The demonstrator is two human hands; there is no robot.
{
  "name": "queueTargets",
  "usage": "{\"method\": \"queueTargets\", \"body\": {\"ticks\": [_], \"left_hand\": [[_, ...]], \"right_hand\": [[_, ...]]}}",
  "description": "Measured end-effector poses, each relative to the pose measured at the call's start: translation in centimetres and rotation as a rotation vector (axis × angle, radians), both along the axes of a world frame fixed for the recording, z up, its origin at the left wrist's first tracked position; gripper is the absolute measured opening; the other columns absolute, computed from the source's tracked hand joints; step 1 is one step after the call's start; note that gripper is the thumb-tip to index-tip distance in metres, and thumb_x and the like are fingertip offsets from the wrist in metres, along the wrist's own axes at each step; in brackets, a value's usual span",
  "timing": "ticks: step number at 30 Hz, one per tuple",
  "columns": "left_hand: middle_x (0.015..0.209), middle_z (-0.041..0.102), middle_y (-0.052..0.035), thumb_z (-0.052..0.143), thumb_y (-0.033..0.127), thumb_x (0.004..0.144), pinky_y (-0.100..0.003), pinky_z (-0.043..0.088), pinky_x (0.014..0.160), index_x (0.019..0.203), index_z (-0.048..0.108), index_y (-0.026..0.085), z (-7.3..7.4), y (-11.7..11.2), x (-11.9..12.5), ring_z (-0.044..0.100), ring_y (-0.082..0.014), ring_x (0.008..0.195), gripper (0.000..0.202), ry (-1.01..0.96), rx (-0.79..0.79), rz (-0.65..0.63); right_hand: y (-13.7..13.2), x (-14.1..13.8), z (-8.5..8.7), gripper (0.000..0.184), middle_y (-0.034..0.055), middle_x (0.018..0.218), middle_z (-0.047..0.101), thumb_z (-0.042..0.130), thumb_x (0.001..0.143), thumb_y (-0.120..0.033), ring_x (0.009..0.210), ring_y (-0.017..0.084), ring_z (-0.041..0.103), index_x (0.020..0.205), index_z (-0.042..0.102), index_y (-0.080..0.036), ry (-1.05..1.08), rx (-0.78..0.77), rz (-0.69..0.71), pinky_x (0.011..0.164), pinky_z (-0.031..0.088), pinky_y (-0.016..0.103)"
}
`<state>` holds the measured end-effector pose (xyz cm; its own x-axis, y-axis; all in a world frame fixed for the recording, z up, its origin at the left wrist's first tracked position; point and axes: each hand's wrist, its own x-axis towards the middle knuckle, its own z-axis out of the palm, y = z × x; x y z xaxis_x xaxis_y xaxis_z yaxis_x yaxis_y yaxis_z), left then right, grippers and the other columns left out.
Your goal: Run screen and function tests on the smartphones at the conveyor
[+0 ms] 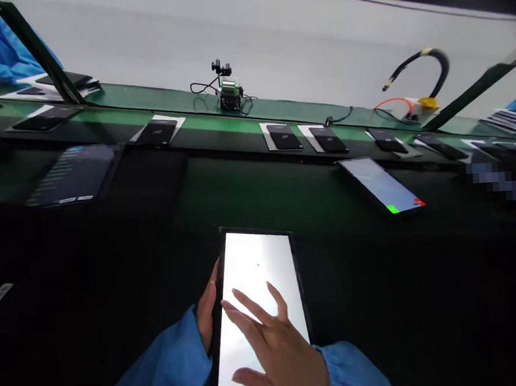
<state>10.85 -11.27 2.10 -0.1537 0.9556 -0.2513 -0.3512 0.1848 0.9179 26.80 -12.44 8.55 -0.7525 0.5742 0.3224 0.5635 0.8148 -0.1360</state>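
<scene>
A tablet (pixel 261 248) with a bright white screen and black frame stands lengthwise before me, its lower end cut off by the view. My left hand (pixel 207 312) grips its left edge; the thumb lies along the side and the other fingers are mostly hidden behind. Over the screen, my right hand (pixel 276 343) is spread, fingers apart, with fingertips on or just above the glass; contact I cannot tell for each. A small dark mark shows on the upper screen. Blue sleeves cover both wrists.
Another lit tablet (pixel 382 182) lies at right, and a dark-screened tablet (pixel 77 172) at left. Several black devices, such as this one (pixel 156 131), rest on white sheets along the green-black belt. Behind stand a small wired apparatus (pixel 230 93) and a curved black hose (pixel 440 65). A blue-sleeved person (pixel 8 45) sits far left.
</scene>
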Motion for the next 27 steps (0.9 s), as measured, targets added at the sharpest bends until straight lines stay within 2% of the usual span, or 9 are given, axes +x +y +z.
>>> {"method": "queueTargets", "body": {"ticks": [3, 6, 8, 13, 15, 18, 20, 22, 27], "left_hand": [[0.146, 0.046, 0.0052, 0.046, 0.054, 0.087, -0.038, 0.021, 0.121, 0.131, 0.051, 0.030, -0.2, 0.0, 0.1, 0.032, -0.0212, 0.140, 0.051, -0.143, -0.036, -0.016], [0.146, 0.045, 0.0046, 0.047, 0.053, 0.087, -0.039, 0.020, 0.121, 0.134, 0.048, 0.030, -0.3, 0.0, 0.0, 0.032, -0.0214, 0.140, 0.052, -0.160, -0.044, -0.048], [0.148, 0.043, 0.0029, 0.043, 0.051, 0.089, -0.039, 0.017, 0.121, 0.135, 0.047, 0.027, -0.2, -0.1, 0.0, 0.029, -0.0212, 0.141, 0.052, -0.116, -0.016, -0.041], [0.151, 0.039, 0.0050, 0.033, 0.046, 0.093, -0.035, 0.012, 0.121, 0.134, 0.048, 0.028, 0.2, -0.2, -0.1, 0.023, -0.0169, 0.143, 0.047, -0.056, 0.005, -0.058], [0.151, 0.038, 0.0049, 0.032, 0.047, 0.093, -0.036, 0.013, 0.121, 0.135, 0.046, 0.029, 0.2, -0.2, 0.0, 0.024, -0.0174, 0.143, 0.048, -0.092, 0.000, -0.068], [0.152, 0.037, 0.0064, 0.035, 0.051, 0.091, -0.036, 0.016, 0.121, 0.135, 0.047, 0.031, 0.0, -0.1, 0.1, 0.023, -0.0196, 0.143, 0.049, -0.120, -0.003, -0.076], [0.151, 0.037, 0.0077, 0.037, 0.052, 0.090, -0.034, 0.015, 0.121, 0.134, 0.048, 0.032, -0.2, 0.0, 0.2, 0.021, -0.0198, 0.144, 0.049, -0.107, -0.001, -0.079], [0.151, 0.037, 0.0069, 0.038, 0.052, 0.090, -0.035, 0.013, 0.121, 0.134, 0.048, 0.031, -0.3, 0.1, 0.2, 0.021, -0.0202, 0.144, 0.050, -0.112, -0.001, -0.082], [0.151, 0.037, 0.0046, 0.032, 0.051, 0.092, -0.040, 0.013, 0.122, 0.136, 0.044, 0.029, 0.0, -0.1, 0.0, 0.024, -0.0192, 0.143, 0.051, -0.164, 0.012, -0.098]], "right_hand": [[-0.4, 1.7, 0.1, 0.058, 0.0015, 0.133, 0.057, 0.030, 0.098, -0.053, 0.132, 0.016, 0.043, 0.132, 0.047, -0.010, 0.022, 0.015, -0.116, 0.118, -0.010, 0.043], [-0.8, 2.8, 0.4, 0.047, 0.0060, 0.131, 0.058, 0.035, 0.099, -0.046, 0.114, 0.016, 0.059, 0.130, 0.051, -0.014, 0.050, 0.024, -0.216, 0.119, 0.000, 0.043], [-0.7, 2.2, 0.4, 0.050, 0.0080, 0.129, 0.060, 0.037, 0.097, -0.049, 0.116, 0.017, 0.058, 0.130, 0.051, -0.013, 0.058, 0.026, -0.177, 0.119, 0.005, 0.042], [0.1, -1.0, -0.6, 0.060, 0.0051, 0.117, 0.068, 0.036, 0.096, -0.054, 0.133, 0.018, 0.041, 0.134, 0.044, -0.009, 0.078, -0.027, -0.019, 0.119, 0.003, 0.043], [0.2, -0.6, -0.7, 0.059, 0.0046, 0.116, 0.068, 0.039, 0.095, -0.053, 0.133, 0.017, 0.040, 0.134, 0.044, -0.009, 0.068, -0.008, -0.038, 0.119, 0.004, 0.041], [-0.3, 2.1, -0.1, 0.052, 0.0060, 0.122, 0.065, 0.046, 0.094, -0.048, 0.127, 0.018, 0.049, 0.133, 0.048, -0.013, -0.001, 0.046, -0.182, 0.118, -0.002, 0.038], [-0.7, 3.9, 0.7, 0.046, 0.0079, 0.129, 0.060, 0.045, 0.095, -0.043, 0.117, 0.018, 0.057, 0.132, 0.049, -0.015, -0.039, 0.074, -0.259, 0.117, -0.008, 0.039], [-1.0, 4.7, 1.4, 0.045, 0.0097, 0.131, 0.058, 0.043, 0.096, -0.041, 0.112, 0.020, 0.060, 0.132, 0.049, -0.015, -0.052, 0.087, -0.267, 0.117, -0.007, 0.042], [-0.7, 1.6, 1.2, 0.052, 0.0072, 0.117, 0.067, 0.039, 0.095, -0.051, 0.124, 0.020, 0.052, 0.130, 0.050, -0.015, 0.027, 0.085, -0.119, 0.117, -0.005, 0.040]]}}
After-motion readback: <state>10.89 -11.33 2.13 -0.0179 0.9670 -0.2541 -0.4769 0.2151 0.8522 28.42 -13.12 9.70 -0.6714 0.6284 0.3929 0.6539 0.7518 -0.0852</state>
